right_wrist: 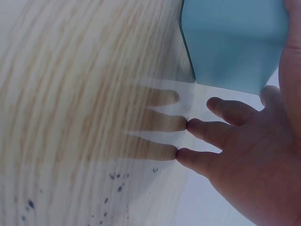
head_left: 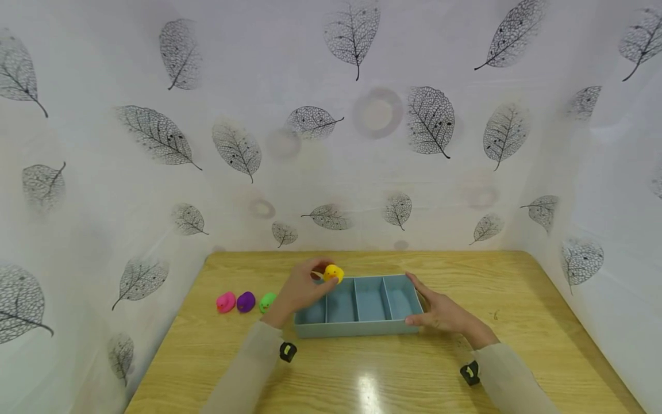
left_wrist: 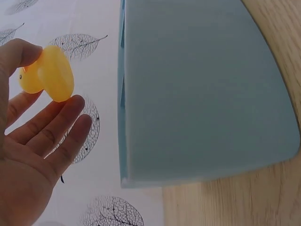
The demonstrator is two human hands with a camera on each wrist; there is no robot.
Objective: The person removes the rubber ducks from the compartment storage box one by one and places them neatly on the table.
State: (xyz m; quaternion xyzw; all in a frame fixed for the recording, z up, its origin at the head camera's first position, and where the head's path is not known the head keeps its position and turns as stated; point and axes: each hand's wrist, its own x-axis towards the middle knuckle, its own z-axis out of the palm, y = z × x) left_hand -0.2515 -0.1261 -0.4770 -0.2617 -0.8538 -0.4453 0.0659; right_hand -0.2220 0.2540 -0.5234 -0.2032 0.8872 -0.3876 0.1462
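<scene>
My left hand [head_left: 300,290] pinches the yellow duck [head_left: 333,273] above the tray's [head_left: 357,329] far-left compartment; my right hand [head_left: 442,313], fingers straight, steadies its right end.

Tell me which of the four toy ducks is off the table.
The yellow duck: the left hand pinches it above the tray. The pink, purple and green ducks sit in a row on the table.
</scene>
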